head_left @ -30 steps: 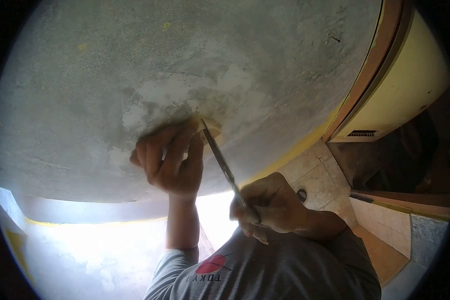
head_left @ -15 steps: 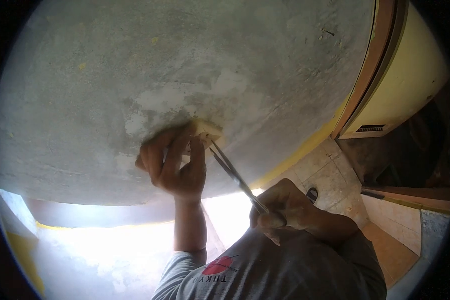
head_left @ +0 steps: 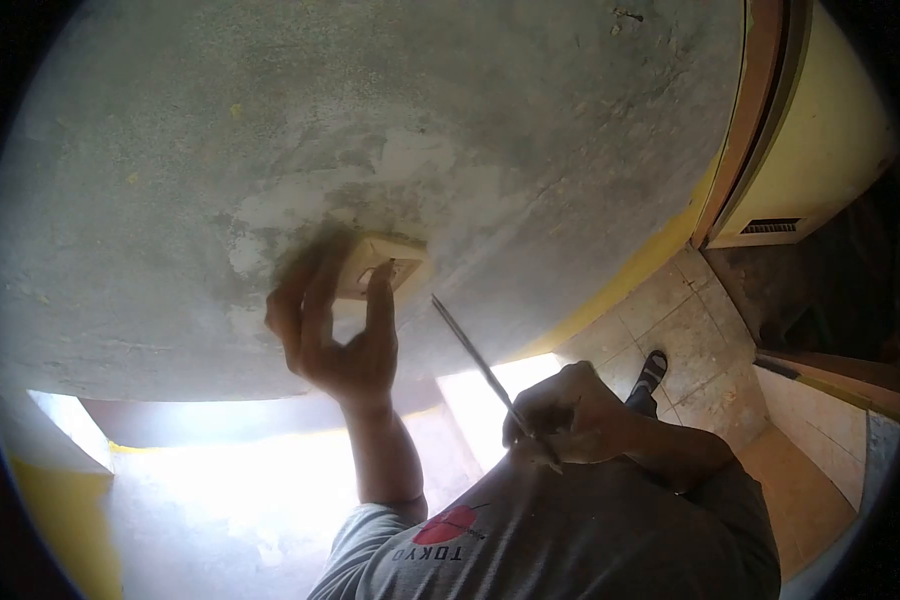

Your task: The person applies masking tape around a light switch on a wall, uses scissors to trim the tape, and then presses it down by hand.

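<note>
A pale square box (head_left: pixel 402 262), like a switch or socket box, sits against the grey plastered wall (head_left: pixel 300 180). My left hand (head_left: pixel 338 325) holds it, the thumb on its front face and the other fingers around its far side. Lower right of the box, my right hand (head_left: pixel 575 418) is closed around a long thin metal tool (head_left: pixel 470 349), seemingly scissors or tweezers with the blades together. The tool's tip points toward the box and stands a little apart from it.
A nail-like piece (head_left: pixel 628 15) sticks out of the wall at the top. To the right are a brown door frame (head_left: pixel 760 110), a vent (head_left: pixel 771 226) and the tiled floor (head_left: pixel 685 330), with a sandalled foot (head_left: pixel 653 368) on it.
The tool's tip has drawn back from the box, and its two blades, apart before, now look closed together. More of the box's front shows beside my left thumb. The view has shifted slightly.
</note>
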Available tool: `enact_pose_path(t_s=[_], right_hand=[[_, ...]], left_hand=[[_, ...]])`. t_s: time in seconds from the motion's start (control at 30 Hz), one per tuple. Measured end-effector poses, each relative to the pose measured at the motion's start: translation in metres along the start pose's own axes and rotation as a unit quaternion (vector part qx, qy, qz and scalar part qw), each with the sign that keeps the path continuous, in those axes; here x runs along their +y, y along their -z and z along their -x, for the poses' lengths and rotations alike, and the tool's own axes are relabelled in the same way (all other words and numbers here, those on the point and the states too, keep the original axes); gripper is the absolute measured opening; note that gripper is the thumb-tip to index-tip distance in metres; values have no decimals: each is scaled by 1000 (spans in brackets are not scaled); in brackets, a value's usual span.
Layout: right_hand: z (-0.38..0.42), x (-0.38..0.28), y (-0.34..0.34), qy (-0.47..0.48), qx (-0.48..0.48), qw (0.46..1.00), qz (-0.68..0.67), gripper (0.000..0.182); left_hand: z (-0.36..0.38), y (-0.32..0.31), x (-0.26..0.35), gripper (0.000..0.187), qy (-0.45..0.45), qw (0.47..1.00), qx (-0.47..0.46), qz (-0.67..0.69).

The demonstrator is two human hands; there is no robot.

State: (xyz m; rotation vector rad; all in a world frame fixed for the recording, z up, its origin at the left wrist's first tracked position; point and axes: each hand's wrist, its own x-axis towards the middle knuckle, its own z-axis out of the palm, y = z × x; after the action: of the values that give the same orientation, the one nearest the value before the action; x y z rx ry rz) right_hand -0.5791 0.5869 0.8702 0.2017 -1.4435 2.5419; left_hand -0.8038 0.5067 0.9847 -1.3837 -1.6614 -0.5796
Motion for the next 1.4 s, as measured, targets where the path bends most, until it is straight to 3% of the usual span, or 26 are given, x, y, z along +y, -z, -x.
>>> enact_pose_path(t_s=[0.03,0.07,0.13,0.17,0.23,0.27,0.37,0.43,0.5,0.63,0.7,0.77,1.0,1.07,1.4], right_hand=[[-1,-2,1,21,30,990,138,24],[-1,-2,1,19,29,990,140,24],[-3,1,1,84,122,962,228,27],[-2,2,2,77,117,962,235,27],[-3,3,4,52,93,965,238,34],[-2,2,2,14,64,980,187,34],[-11,-16,-10,-7,10,967,256,34],[-24,-32,-30,-14,23,968,249,35],[-37,-51,-41,-34,50,947,316,36],[-54,-69,-59,-29,50,924,378,38],[-55,-70,-63,-37,60,917,392,40],[-59,-75,-69,-99,109,911,386,42],[-65,-82,-85,-111,137,904,390,41],[-67,-84,-91,-153,155,906,364,21],[-74,-89,-105,-182,172,876,411,16]], left_hand=[[7,-1,1,28,13,998,45,36],[19,0,0,28,16,998,46,36],[48,4,-5,33,43,995,87,30],[57,2,-3,33,52,994,92,28],[74,3,1,31,203,969,56,128],[76,3,1,30,235,959,50,149],[73,-2,6,29,277,927,139,212],[71,-5,4,32,282,909,200,232],[67,-3,6,32,313,909,165,220],[64,-10,5,27,301,910,204,200],[65,-11,6,28,339,887,219,223],[64,-20,-3,28,260,906,268,201],[68,-30,-3,33,251,894,310,205],[68,-30,-3,33,242,890,323,214],[71,-28,-6,32,233,887,328,228]])
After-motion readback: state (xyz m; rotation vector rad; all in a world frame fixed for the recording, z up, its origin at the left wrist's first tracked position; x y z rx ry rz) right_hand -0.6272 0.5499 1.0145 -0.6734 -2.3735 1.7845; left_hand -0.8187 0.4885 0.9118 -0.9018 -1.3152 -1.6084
